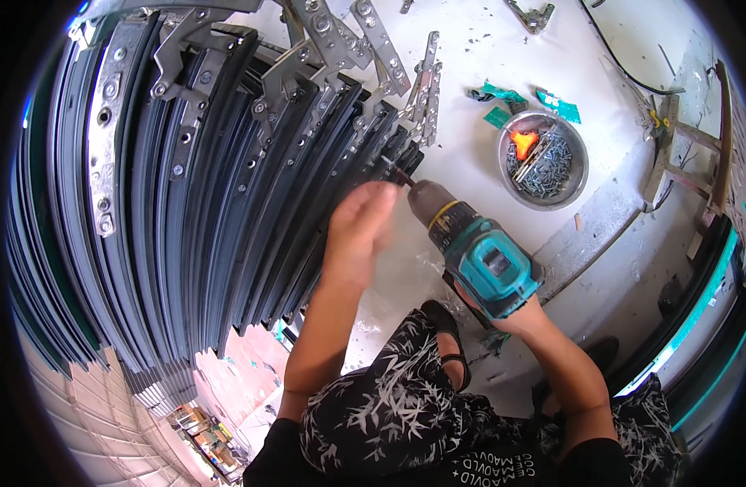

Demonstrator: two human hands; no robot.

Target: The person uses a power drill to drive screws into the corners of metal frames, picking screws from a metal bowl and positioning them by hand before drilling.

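Observation:
My right hand (511, 315) is wrapped round the grip of a teal and black cordless drill (486, 264), mostly hidden beneath the drill's body. The drill's bit (400, 174) points up and left at the end of a dark metal profile (408, 157) in a large stack. Close beside the bit is my left hand (363, 215), its fingers curled together and somewhat blurred. Whatever those fingers may hold cannot be made out. Silvery metal hinge arms (381, 45) are fixed on several of the profiles.
A round metal bowl (585, 166) of screws, with an orange piece (523, 144) in it, stands on the pale floor to the right. Green scraps (559, 105) lie by it. Farther right are a metal frame (689, 154) and a dark cable (624, 69). My sandalled foot (450, 349) is below.

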